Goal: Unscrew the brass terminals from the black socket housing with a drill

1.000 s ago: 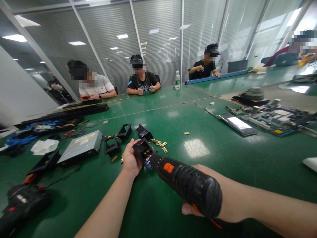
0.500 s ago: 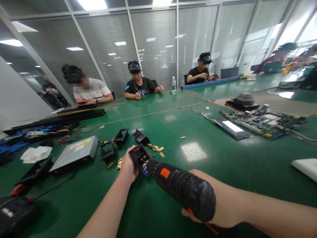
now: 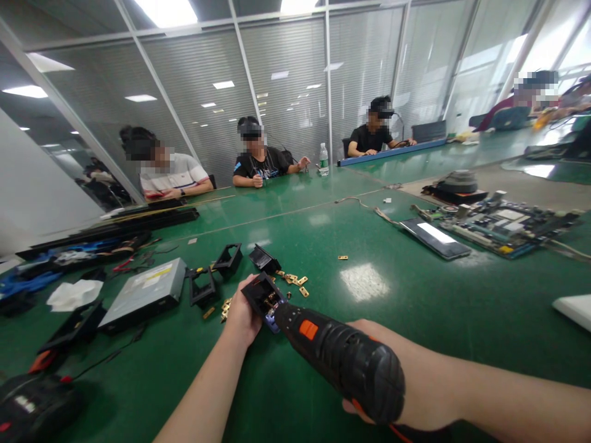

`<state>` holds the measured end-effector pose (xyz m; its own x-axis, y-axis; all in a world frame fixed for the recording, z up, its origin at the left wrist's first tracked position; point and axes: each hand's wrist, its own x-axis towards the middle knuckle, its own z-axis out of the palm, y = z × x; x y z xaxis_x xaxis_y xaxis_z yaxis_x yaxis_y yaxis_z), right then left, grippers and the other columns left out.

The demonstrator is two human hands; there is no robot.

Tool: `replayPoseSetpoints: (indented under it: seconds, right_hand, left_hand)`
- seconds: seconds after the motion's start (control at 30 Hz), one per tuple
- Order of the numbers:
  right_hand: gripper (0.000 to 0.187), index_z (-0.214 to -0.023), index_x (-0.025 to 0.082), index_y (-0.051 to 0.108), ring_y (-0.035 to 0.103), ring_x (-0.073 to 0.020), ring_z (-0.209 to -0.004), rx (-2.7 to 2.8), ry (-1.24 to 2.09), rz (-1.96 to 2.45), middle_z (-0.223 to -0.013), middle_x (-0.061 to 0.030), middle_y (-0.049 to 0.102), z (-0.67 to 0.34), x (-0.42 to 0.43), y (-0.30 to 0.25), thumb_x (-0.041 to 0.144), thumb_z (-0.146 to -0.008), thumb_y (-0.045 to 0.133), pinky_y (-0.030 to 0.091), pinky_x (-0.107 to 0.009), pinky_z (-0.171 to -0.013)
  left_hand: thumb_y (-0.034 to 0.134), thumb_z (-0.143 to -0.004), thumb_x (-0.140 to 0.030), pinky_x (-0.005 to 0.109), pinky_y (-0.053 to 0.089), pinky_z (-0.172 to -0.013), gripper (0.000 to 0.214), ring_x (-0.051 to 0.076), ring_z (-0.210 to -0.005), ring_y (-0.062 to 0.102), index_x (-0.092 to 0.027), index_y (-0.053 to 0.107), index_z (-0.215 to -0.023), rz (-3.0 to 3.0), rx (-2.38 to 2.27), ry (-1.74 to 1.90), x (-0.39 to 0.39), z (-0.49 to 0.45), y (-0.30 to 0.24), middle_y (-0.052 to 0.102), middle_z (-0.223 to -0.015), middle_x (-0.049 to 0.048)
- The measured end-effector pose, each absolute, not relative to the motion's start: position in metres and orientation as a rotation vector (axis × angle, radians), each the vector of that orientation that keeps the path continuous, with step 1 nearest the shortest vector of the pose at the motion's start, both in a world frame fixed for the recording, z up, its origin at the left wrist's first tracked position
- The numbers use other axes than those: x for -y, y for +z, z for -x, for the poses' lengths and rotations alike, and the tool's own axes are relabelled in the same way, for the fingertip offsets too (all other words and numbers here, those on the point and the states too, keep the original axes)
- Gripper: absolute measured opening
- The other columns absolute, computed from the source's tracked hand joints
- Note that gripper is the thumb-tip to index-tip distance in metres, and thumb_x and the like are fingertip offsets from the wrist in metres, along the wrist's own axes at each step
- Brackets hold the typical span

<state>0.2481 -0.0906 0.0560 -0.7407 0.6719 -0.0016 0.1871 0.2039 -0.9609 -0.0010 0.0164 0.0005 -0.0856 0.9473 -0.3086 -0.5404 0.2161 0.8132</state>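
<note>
My left hand (image 3: 241,319) is closed around a small black plastic housing (image 3: 254,294), its open side facing up toward me. Brass-coloured bits show inside it, and a bluish part (image 3: 273,325) is at its near end. In my right hand (image 3: 418,369) is a black and orange cordless screwdriver (image 3: 341,357), my fingers mostly hidden behind its body. Its nose points into the housing; the tip's exact contact is hard to make out. Just beyond lie several small brass plates (image 3: 292,279), and more brass pieces (image 3: 225,309) lie beside my left hand.
Black plastic frames (image 3: 228,260) and a silver disc drive (image 3: 146,292) lie to the left. Another black and red power tool (image 3: 34,403) is at the near left. On the right are a phone-like slab (image 3: 434,238) and a circuit board (image 3: 508,224). People sit across the table (image 3: 318,394).
The view has shifted slightly. My hands keep the housing and screwdriver together in nearly the same pose. Across the table, people's hands have moved a little.
</note>
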Motion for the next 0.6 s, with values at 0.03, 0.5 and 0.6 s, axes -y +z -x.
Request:
replayPoseSetpoints:
  seconds: [0.03, 0.5, 0.6]
  right_hand:
    - [0.021, -0.076, 0.015, 0.048, 0.046, -0.0089, -0.059, 2.038, 1.58, 0.804, -0.068, 0.0036, 0.048, -0.248, 0.09, 0.056, 0.017, -0.068, 0.068, 0.039, -0.019, -0.052]
    - [0.027, -0.089, 0.012, 0.059, 0.052, -0.0164, -0.069, 2.085, 1.585, 0.939, -0.074, -0.0019, 0.059, -0.245, 0.094, 0.067, 0.019, -0.064, 0.066, 0.042, -0.023, -0.053]
    - [0.026, -0.086, 0.012, 0.059, 0.053, -0.0165, -0.069, 2.085, 1.579, 0.975, -0.073, -0.002, 0.059, -0.246, 0.096, 0.067, 0.017, -0.062, 0.066, 0.043, -0.023, -0.053]
  left_hand:
    - [0.064, -0.076, -0.037, 0.033, 0.052, -0.06, 0.021, 0.019, -0.059, 0.064, -0.017, 0.063, -0.084, -0.517, -1.03, 1.335, -0.017, 0.002, -0.001, 0.065, -0.068, 0.0013]
    - [0.056, -0.08, -0.037, 0.033, 0.054, -0.063, 0.029, 0.022, -0.069, 0.066, -0.012, 0.07, -0.086, -0.617, -0.965, 1.297, -0.016, 0.002, -0.001, 0.07, -0.076, 0.0086]
    - [0.055, -0.081, -0.038, 0.034, 0.055, -0.067, 0.032, 0.024, -0.076, 0.068, -0.011, 0.071, -0.086, -0.631, -0.957, 1.281, -0.017, 0.003, -0.004, 0.071, -0.08, 0.0109]
